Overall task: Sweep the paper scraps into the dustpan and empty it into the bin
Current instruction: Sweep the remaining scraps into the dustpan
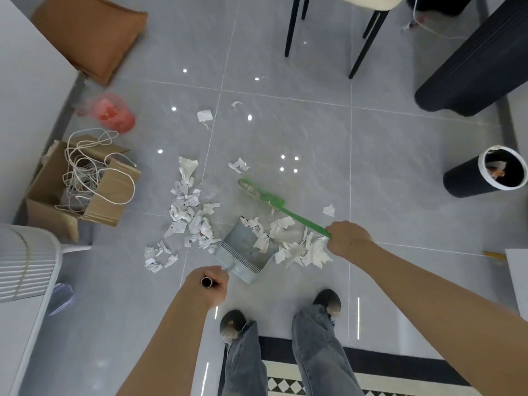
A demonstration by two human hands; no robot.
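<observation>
You are standing on the grey tiled floor [285,132] with your left hand [210,284] curling tightly around the tubular handle of the dustpan [245,250], whose pale blue tray is sitting on the tiles just beyond your feet, its open mouth facing away from you. Your right hand [347,238] is clamping around the near end of the green broom [274,204], whose head is lying on the floor farther out and to the left of that hand.

Paper scraps [188,212] are lying in a loose heap to the left of the dustpan, with another bunch touching its right edge and a few pieces resting inside the tray. Single bits are sitting farther off across the tiles. Some scraps are carrying small dark print, but it is too fine to read.

The bin [485,175], a dark cylinder with a white rim, is standing well apart on the right. On the left, a cardboard box [108,201] is holding tangled white cord, with a red plastic bag [114,115] lying beyond it and a brown cushion [91,32] at the far left.
</observation>
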